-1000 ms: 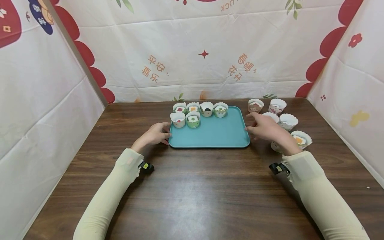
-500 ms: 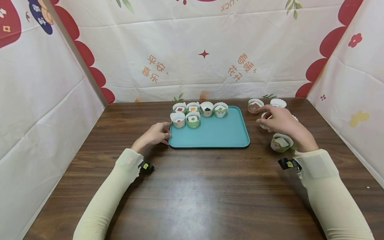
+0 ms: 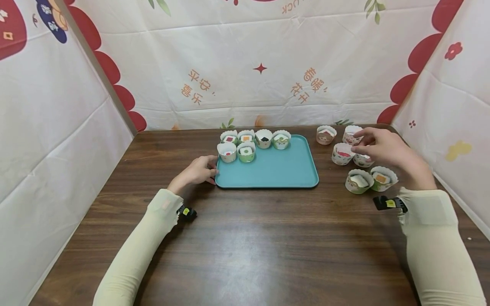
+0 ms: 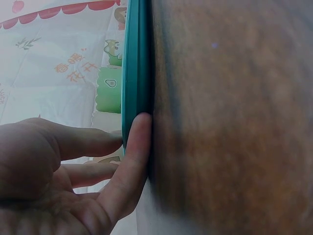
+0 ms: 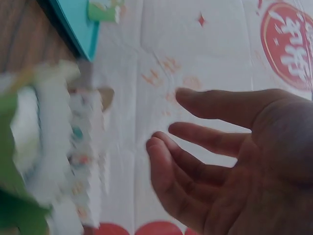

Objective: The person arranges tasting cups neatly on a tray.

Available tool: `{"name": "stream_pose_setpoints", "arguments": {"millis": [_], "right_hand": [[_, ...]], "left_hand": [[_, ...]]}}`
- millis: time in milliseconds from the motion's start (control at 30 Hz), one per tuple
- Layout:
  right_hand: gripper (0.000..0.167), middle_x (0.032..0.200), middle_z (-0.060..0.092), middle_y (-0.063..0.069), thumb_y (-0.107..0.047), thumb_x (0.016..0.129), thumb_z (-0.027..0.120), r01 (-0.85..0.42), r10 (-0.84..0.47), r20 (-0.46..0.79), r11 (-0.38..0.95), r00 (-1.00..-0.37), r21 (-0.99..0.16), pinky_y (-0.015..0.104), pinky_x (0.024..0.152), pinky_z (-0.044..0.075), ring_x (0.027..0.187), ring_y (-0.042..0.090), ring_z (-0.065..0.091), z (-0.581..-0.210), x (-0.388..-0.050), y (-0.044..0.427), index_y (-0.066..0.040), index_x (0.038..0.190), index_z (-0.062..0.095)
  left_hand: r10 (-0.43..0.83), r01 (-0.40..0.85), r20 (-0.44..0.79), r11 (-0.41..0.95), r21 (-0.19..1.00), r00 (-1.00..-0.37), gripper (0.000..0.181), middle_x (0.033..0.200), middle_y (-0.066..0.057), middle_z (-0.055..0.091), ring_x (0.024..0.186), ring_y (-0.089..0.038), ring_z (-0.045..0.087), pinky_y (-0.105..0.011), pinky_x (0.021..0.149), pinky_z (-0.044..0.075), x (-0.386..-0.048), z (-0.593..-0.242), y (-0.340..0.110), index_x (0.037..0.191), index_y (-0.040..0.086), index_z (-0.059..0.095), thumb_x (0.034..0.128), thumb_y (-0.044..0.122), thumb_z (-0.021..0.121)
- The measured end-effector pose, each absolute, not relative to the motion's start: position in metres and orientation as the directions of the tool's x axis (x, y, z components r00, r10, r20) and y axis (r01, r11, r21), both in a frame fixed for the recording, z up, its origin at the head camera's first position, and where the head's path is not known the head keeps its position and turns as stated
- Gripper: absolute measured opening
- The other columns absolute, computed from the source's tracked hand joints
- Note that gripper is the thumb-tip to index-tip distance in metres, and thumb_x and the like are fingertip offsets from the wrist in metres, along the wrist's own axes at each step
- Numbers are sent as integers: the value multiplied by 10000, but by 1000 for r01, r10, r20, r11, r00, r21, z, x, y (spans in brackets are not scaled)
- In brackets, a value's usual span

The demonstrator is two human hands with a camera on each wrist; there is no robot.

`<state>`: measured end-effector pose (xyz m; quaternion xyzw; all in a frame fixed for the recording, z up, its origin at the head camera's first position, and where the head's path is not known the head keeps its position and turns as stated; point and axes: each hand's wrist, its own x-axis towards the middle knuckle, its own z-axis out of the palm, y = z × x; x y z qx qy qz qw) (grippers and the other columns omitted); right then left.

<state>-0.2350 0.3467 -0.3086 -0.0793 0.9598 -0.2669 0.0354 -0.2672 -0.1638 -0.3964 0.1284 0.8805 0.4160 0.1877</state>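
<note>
In the head view, my left hand [image 3: 197, 171] is at the left edge of a teal tray [image 3: 275, 170]. The left wrist view shows its thumb and a finger pinching the tray's rim [image 4: 136, 73]. Several paper baking cups, among them a green one [image 3: 246, 153], stand along the tray's back and left, with small decorated pieces inside. My right hand [image 3: 388, 146] hovers over the group of cups right of the tray, partly covering two of them. Its fingers [image 5: 161, 171] are loosely bent and hold nothing. A white patterned cup [image 3: 342, 154] with something red inside stands near its fingertips.
A brown paper cup [image 3: 326, 135] stands at the back, right of the tray. Two green-patterned cups, one with a white piece [image 3: 359, 182] and one with an orange-topped piece [image 3: 383, 178], sit nearer. White printed cloth [image 3: 229, 55] encloses the dark wooden table [image 3: 245, 246].
My right hand has moved right from the tray's right edge to above the loose cups, uncovering the nearer ones. The left hand, the tray and its cups stay in place.
</note>
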Motion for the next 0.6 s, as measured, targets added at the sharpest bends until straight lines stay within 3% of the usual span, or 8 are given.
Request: {"name": "stream_pose_setpoints", "arguments": {"millis": [300, 500, 600], "right_hand": [[454, 976, 687, 135, -58, 943, 712, -198, -282, -101, 845, -954, -497, 240, 604, 564, 698, 54, 609, -306, -226, 395, 131, 1323, 552], [479, 1220, 672, 296, -136, 911, 769, -204, -315, -176, 863, -933, -462, 162, 718, 527, 899, -158, 516, -311, -224, 423, 94, 1291, 590], [486, 1260, 648, 322, -132, 884, 790, -219, -338, -181, 852, -924, -475, 167, 732, 530, 937, -179, 503, -317, -224, 434, 59, 1285, 593]], "left_hand": [[388, 73, -226, 622, 780, -894, 615, 1328, -297, 574, 968, -314, 727, -347, 774, 671, -266, -396, -163, 1602, -29, 289, 1048, 43, 547], [386, 71, -230, 625, 777, -893, 619, 1325, -298, 575, 958, -320, 733, -348, 772, 672, -266, -396, -164, 1603, -25, 288, 1048, 47, 551], [385, 67, -235, 629, 774, -893, 623, 1335, -300, 569, 959, -322, 736, -346, 774, 671, -266, -396, -164, 1607, -17, 282, 1050, 55, 552]]}}
